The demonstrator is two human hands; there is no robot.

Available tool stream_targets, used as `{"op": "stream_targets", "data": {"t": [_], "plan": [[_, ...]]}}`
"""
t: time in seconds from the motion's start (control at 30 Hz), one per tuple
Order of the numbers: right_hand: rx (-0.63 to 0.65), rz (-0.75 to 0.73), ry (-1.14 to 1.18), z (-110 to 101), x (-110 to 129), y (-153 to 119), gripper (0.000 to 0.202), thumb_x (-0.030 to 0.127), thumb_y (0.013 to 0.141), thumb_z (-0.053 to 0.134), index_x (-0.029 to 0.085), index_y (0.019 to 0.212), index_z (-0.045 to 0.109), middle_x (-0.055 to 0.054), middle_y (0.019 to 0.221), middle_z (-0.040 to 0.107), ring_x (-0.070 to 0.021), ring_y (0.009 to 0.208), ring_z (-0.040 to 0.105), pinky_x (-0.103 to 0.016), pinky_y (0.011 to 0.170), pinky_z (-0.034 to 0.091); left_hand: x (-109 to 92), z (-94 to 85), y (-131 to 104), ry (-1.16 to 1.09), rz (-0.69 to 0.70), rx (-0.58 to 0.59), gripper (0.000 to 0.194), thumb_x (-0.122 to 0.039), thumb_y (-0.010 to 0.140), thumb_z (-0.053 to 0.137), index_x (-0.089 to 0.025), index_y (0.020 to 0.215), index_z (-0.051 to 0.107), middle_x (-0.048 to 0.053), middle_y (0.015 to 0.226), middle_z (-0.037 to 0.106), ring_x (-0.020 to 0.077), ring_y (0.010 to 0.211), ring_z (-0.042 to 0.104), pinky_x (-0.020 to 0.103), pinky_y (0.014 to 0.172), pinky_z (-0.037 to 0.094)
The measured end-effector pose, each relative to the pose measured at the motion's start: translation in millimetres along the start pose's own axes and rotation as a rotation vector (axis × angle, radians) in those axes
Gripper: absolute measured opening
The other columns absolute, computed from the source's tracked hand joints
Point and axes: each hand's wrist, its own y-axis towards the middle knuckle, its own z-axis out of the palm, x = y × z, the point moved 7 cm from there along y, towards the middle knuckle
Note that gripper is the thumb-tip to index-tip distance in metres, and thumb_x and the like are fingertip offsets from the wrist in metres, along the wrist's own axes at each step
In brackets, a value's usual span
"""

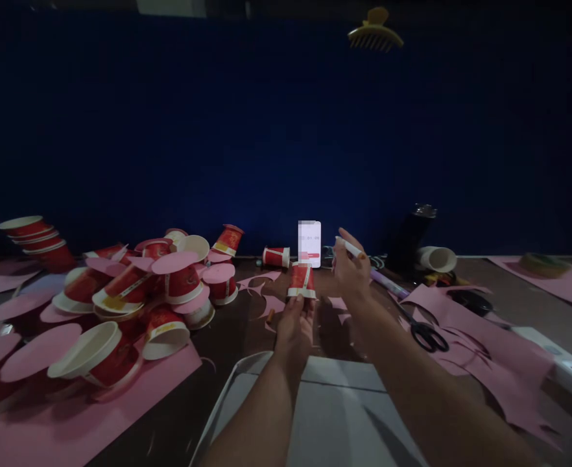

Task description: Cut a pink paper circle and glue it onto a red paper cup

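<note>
In the middle of the view my left hand (294, 324) grips a red paper cup (301, 280) by its white rim, which faces down toward me. To the right of the cup, my right hand (351, 269) is closed round a white pen-like stick (348, 246) with an orange end. The two hands are apart. Just behind the cup a lit phone (310, 243) stands upright. Beside my left hand a small orange cap (270, 316) lies on the dark table.
Red cups with pink paper discs (175, 263) crowd the left side. Black scissors (429, 336) lie on pink paper scraps (504, 363) at the right, near a power strip (565, 366). A dark bottle (409, 243) stands behind. A white box (337, 408) is in front.
</note>
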Motion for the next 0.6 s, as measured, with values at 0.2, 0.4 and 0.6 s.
{"op": "stream_targets", "data": {"t": [0.2,0.4,0.6], "plan": [[0.057,0.108,0.053,-8.8,32.3,-60.1,0.032,0.035,0.089,0.043,0.019,0.108,0.063,-0.007,0.093,0.069,-0.0183,0.086,0.064,-0.034,0.080,0.051,-3.6,8.9,-4.3,0.093,0.051,0.130,0.008,-0.009,0.074,0.064,-0.016,0.077,0.061,0.001,0.082,0.065,0.0079,0.076,0.061,0.020,0.078,0.048],[0.128,-0.003,-0.075,-12.4,16.5,-79.4,0.027,0.035,0.089,0.045,0.018,0.099,0.064,-0.007,0.092,0.069,-0.0181,0.088,0.063,-0.035,0.082,0.050,-4.1,9.1,-1.5,0.176,0.094,0.132,0.009,-0.012,0.072,0.065,-0.015,0.080,0.063,0.002,0.085,0.065,0.0091,0.077,0.061,0.022,0.077,0.048],[0.176,-0.010,-0.139,-5.9,18.1,-87.1,0.024,0.035,0.088,0.047,0.021,0.099,0.063,-0.006,0.085,0.068,-0.0181,0.077,0.064,-0.031,0.071,0.051,-0.2,11.0,-4.2,0.247,0.023,0.163,0.014,-0.017,0.071,0.066,-0.015,0.084,0.062,0.000,0.078,0.064,0.0078,0.067,0.060,0.019,0.068,0.046]]}}
